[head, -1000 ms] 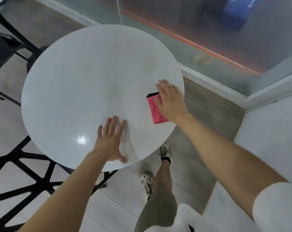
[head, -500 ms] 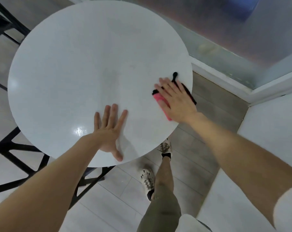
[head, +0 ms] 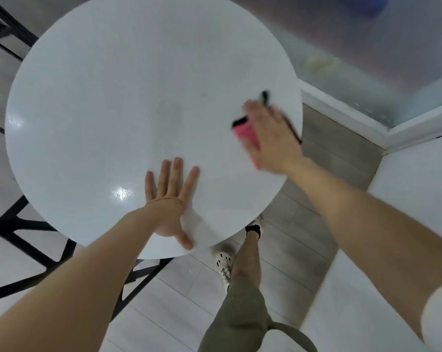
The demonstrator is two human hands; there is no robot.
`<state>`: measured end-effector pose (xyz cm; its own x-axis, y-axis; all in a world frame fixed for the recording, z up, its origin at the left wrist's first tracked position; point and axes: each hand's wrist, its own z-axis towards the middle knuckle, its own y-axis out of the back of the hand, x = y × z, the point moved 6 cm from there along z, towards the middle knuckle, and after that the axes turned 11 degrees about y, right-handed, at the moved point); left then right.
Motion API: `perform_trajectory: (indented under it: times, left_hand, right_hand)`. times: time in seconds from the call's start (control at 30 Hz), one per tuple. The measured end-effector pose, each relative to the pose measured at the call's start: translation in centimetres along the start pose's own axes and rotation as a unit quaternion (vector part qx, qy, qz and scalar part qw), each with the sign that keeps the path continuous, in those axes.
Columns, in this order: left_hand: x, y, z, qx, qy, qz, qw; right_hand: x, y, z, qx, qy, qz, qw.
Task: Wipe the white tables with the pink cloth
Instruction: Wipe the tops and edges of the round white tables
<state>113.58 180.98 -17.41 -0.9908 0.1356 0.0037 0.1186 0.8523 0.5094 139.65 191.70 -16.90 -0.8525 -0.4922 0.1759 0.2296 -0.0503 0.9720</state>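
Head view. Pale tiled floor (head: pixel 164 288), with a frosted glass wall above a white sill (head: pixel 341 107) at far right. A round white counter (head: pixel 108 102) on a black frame (head: pixel 17 224) fills most of the view. Its top is glossy, with one glare spot toward the near edge.

Pink cloth (head: pixel 245 132) — flat on the counter's right side, close to the rim, with dark trim showing at its far end. The right hand (head: pixel 273 138) lies on top of it, palm down, fingers apparently straight and pressing. Motion blur makes finger detail unsure. Only the cloth's left strip shows; the rest is hidden under the palm.

Left hand (head: pixel 169 207) — flat, fingers spread, planted near the counter's near edge. It holds nothing and is well apart from the cloth.

Handling, as judged: the cloth looks soft, thin and light, and should slide easily on this slick top. It would likely bunch if pushed from one corner, so a flat palm over its middle suits best. With the rim so near, its outer edge could drag off.
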Motion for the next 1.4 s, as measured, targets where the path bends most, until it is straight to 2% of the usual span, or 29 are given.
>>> perform_trajectory:
  times: [0.1, 0.13, 0.17, 0.2, 0.23, 0.3, 0.33, 0.37, 0.43, 0.5, 0.57, 0.63, 0.67, 0.7, 0.77, 0.83, 0.87, 0.9, 1.03, 1.2, 1.27, 1.3, 1.4]
  left_hand:
    - [0.3, -0.2, 0.1, -0.005, -0.001, -0.004, 1.000]
    - [0.3, -0.2, 0.0, -0.006, -0.002, -0.008, 1.000]
    - [0.3, -0.2, -0.1, -0.010, -0.005, -0.009, 1.000]
    - [0.3, -0.3, -0.2, -0.014, -0.006, -0.007, 1.000]
    - [0.2, -0.3, -0.3, -0.016, -0.007, -0.002, 1.000]
    - [0.2, -0.2, -0.3, -0.018, -0.002, -0.001, 1.000]
    - [0.3, -0.2, -0.3, -0.020, 0.000, -0.004, 1.000]
    - [0.4, -0.2, -0.3, -0.022, -0.001, -0.005, 1.000]
    - [0.4, -0.3, -0.2, -0.023, -0.007, -0.004, 1.000]
    - [0.3, -0.3, 0.0, -0.026, -0.006, -0.009, 1.000]
    - [0.3, -0.4, -0.1, -0.026, -0.005, -0.009, 1.000]
    - [0.5, -0.5, -0.1, -0.032, -0.005, -0.006, 0.999]
    - [0.5, -0.4, -0.1, -0.033, -0.006, -0.006, 0.999]
    - [0.4, -0.4, -0.1, -0.034, -0.009, -0.007, 0.999]
    - [0.2, -0.3, 0.0, -0.034, -0.013, -0.007, 0.999]
    - [0.2, -0.4, -0.1, -0.033, -0.017, -0.006, 0.999]
    - [0.2, -0.3, 0.0, -0.035, -0.021, -0.005, 0.999]
    - [0.2, -0.3, 0.1, -0.037, -0.024, -0.005, 0.999]
    - [0.3, -0.5, 0.5, -0.045, -0.035, -0.011, 0.998]
    - [0.3, -0.8, 1.1, -0.076, -0.046, -0.001, 0.996]
    - [0.3, -0.7, 1.4, -0.103, -0.058, -0.009, 0.993]
    - [0.5, -0.8, 1.4, -0.121, -0.073, -0.025, 0.990]
    - [2.7, -2.1, 0.3, -0.266, -0.149, -0.081, 0.949]
  right_hand:
    - [-3.5, -0.7, 3.1, 0.002, -0.215, -0.056, 0.975]
    - [-2.0, -1.0, 3.8, -0.003, -0.236, -0.058, 0.970]
    - [0.4, -1.2, 4.1, -0.013, -0.218, -0.053, 0.974]
    - [3.5, -1.4, 4.0, -0.006, -0.155, -0.048, 0.987]
    - [6.5, -1.9, 3.1, 0.010, -0.055, -0.040, 0.998]
    - [9.7, -2.3, 0.2, 0.063, 0.147, -0.014, 0.987]
    - [9.1, -1.9, -0.8, 0.077, 0.206, -0.002, 0.976]
    - [7.2, -1.4, -1.1, 0.073, 0.215, -0.002, 0.974]
    - [1.7, -0.5, -1.0, 0.033, 0.103, -0.033, 0.994]
    - [-2.7, 0.4, -0.6, 0.002, -0.082, -0.073, 0.994]
    - [-2.3, 0.1, -0.4, -0.025, -0.249, -0.085, 0.964]
    - [2.0, -0.7, -0.7, -0.056, -0.324, -0.080, 0.941]
    - [4.6, -1.0, -0.9, -0.051, -0.306, -0.067, 0.948]
    - [7.2, -1.3, -1.4, -0.038, -0.252, -0.053, 0.965]
    - [10.8, -1.7, -3.2, -0.005, -0.087, -0.026, 0.996]
    - [10.3, -1.3, -4.6, 0.020, 0.066, -0.012, 0.998]
    - [8.8, -1.1, -4.8, 0.032, 0.099, -0.021, 0.994]
    - [6.7, -0.9, -4.6, 0.035, 0.090, -0.035, 0.995]
    - [0.1, -0.3, -2.0, -0.004, -0.126, -0.075, 0.989]
    - [2.4, -1.7, -1.2, -0.025, -0.246, -0.089, 0.965]
    - [7.0, -2.1, -2.1, -0.039, -0.229, -0.084, 0.969]
    - [9.8, -2.4, -2.8, -0.038, -0.190, -0.077, 0.978]
    - [15.7, -2.9, -6.3, -0.005, -0.044, -0.075, 0.996]
